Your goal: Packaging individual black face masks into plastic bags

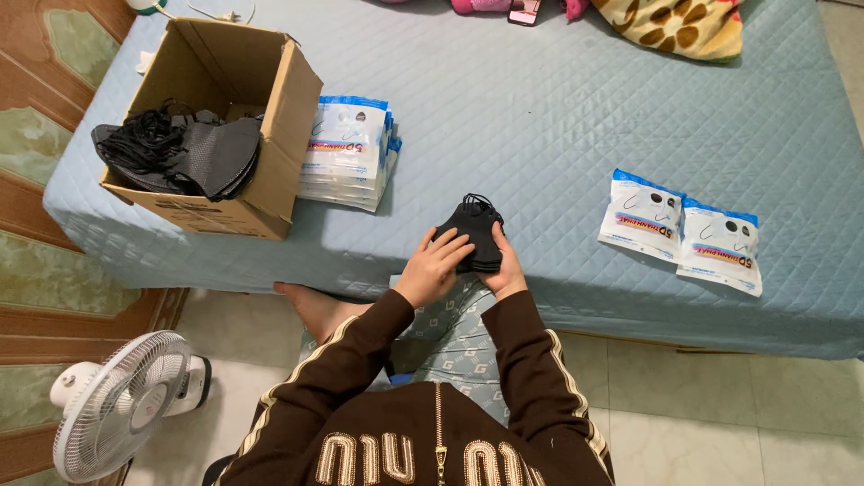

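Both my hands hold a small stack of black face masks [472, 225] at the near edge of the blue quilted bed [558, 126]. My left hand [436, 264] lies over the stack's left side with fingers spread on top. My right hand [506, 266] grips the right side from below. The masks' ear loops stick up at the far end. A cardboard box [286, 117] at the left holds many more black masks [180, 153], some spilling over its left flap.
A pile of white and blue mask packets [349, 151] leans beside the box. Two more packets [641, 214] [722, 245] lie flat at the right. A white floor fan [117, 403] stands at the lower left. A patterned pillow [670, 22] is at the far edge.
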